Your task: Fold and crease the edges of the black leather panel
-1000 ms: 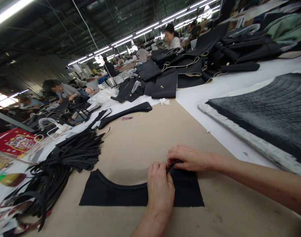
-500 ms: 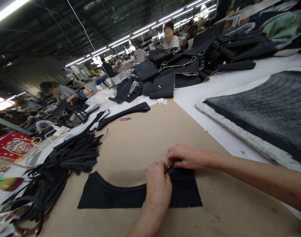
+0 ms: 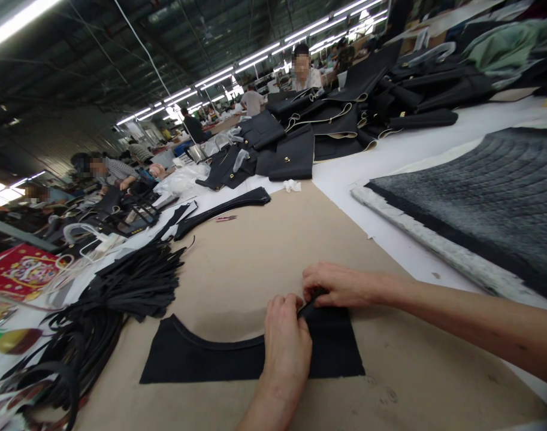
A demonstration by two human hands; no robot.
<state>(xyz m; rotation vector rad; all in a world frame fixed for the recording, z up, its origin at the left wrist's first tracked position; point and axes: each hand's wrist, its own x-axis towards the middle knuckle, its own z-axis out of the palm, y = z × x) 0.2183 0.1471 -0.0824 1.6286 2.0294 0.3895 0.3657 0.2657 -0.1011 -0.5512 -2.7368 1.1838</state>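
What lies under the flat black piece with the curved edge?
A tan, flat sheet shows around the flat black piece; whatever lies directly beneath is covered and cannot be seen.

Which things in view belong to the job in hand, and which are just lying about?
In use:
- black piece, left hand and right hand at its curved edge
- tan sheet beneath

Lying about, untouched:
- black strips, possibly supplies
- red-handled tool
- red printed package
- grey textured sheet
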